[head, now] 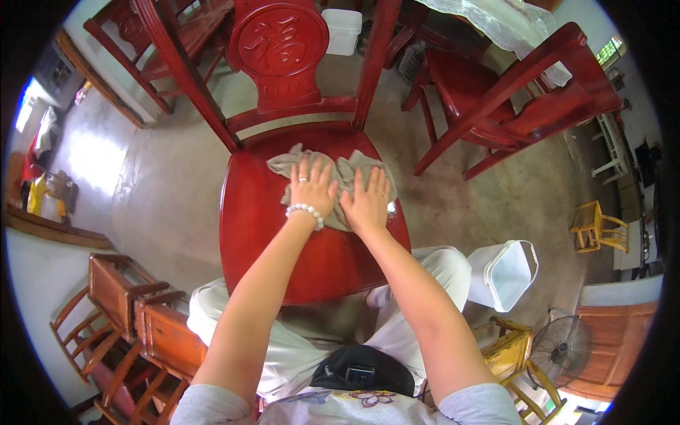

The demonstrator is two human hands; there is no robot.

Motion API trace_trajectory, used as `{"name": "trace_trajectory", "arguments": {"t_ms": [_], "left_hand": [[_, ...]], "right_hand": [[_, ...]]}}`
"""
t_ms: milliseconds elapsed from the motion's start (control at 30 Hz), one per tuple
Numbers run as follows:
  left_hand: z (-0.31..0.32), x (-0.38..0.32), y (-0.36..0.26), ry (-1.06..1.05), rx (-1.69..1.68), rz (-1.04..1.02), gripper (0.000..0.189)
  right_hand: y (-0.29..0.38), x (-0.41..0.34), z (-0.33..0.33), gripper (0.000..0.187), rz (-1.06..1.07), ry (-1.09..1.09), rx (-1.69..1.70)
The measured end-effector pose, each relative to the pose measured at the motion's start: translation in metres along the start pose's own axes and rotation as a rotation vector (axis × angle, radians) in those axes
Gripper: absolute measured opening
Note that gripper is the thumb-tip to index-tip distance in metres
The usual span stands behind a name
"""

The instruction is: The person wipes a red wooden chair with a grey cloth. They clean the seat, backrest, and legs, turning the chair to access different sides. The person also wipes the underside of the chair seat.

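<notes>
A red lacquered wooden chair stands right before me, its carved backrest facing me at the far side. On the rear half of its seat lies a crumpled grey-beige cloth. My left hand, with a ring and a beaded bracelet at the wrist, rests flat on the cloth's left part, fingers spread. Beside it my right hand, also with a ring, lies flat on the right part, thumb apart from the fingers. Both palms face down and press on the cloth; neither hand grips it.
A white plastic bucket stands on the floor by my right knee. Another red chair is at the right, near a table with a lace cloth. Brown wooden chairs are at lower left, a fan at lower right.
</notes>
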State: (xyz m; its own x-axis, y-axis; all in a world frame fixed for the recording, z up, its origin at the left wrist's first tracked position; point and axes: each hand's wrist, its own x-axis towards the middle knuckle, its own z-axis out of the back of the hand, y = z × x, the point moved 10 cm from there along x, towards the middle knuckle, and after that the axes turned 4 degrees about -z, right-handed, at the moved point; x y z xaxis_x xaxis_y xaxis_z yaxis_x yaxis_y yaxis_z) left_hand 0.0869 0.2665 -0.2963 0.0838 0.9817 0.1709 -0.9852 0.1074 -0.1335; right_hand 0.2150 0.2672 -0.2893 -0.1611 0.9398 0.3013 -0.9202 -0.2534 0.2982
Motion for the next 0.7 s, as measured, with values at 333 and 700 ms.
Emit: {"name": "trace_trajectory", "arguments": {"t_ms": [333,700], "left_hand": [[0.046,-0.156,-0.055,0.007,-0.189,-0.131,0.059],[0.071,-0.253,0.08,0.202,-0.217,-0.044,0.091]], "right_hand": [[0.018,-0.144,0.064,0.066,0.079,0.222,0.015],[0.169,-0.157,0.015,0.07,0.559,0.419,0.238]]}}
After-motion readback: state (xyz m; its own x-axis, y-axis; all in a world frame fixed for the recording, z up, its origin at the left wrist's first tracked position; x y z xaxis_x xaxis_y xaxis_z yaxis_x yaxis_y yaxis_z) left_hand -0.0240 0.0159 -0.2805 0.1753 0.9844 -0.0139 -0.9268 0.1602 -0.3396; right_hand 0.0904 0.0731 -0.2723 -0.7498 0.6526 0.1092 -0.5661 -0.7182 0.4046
